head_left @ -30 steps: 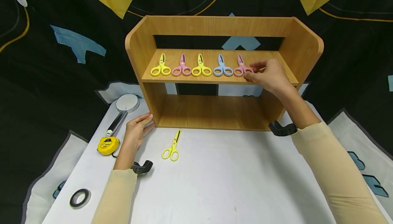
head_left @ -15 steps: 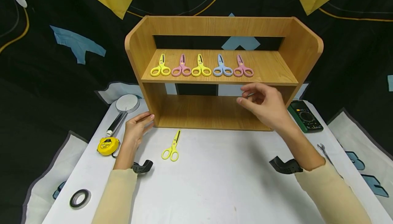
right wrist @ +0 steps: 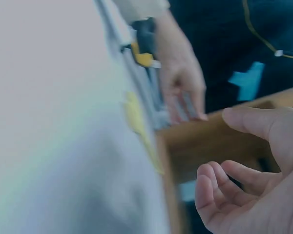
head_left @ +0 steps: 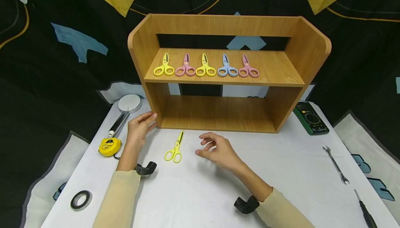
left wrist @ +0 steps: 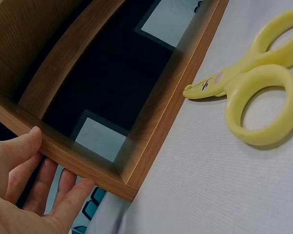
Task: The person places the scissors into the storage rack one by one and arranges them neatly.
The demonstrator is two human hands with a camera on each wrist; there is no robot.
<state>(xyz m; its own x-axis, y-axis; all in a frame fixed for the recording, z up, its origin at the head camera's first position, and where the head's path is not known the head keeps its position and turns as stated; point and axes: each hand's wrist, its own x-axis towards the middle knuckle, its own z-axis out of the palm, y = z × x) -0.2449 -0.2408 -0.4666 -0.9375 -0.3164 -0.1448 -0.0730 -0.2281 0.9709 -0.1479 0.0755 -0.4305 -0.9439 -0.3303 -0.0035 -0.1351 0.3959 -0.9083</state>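
My left hand (head_left: 139,131) rests at the lower left side of the wooden shelf (head_left: 218,85); its thumb and fingertips touch the edge of the side panel (left wrist: 63,158). My right hand (head_left: 220,151) hovers over the white table with fingers loosely bent and nothing between them. Between the two hands lies a pair of yellow scissors (head_left: 173,154), blades toward the shelf. Along the upper board stand out, in a row, yellow scissors (head_left: 164,69), pink scissors (head_left: 185,69), more yellow scissors (head_left: 205,69), blue scissors (head_left: 227,69) and pink scissors (head_left: 248,70).
On the left are a round white-topped object (head_left: 129,102) with a black handle (head_left: 118,124) beside it, a yellow tape measure (head_left: 110,147) and a tape roll (head_left: 81,200). To the right lie a multimeter (head_left: 311,118), a wrench (head_left: 335,165) and a screwdriver (head_left: 365,210).
My right hand has come away from the rightmost pink scissors on the upper board, moving down and left to the table near the loose yellow scissors. My left hand stays at the shelf's side.
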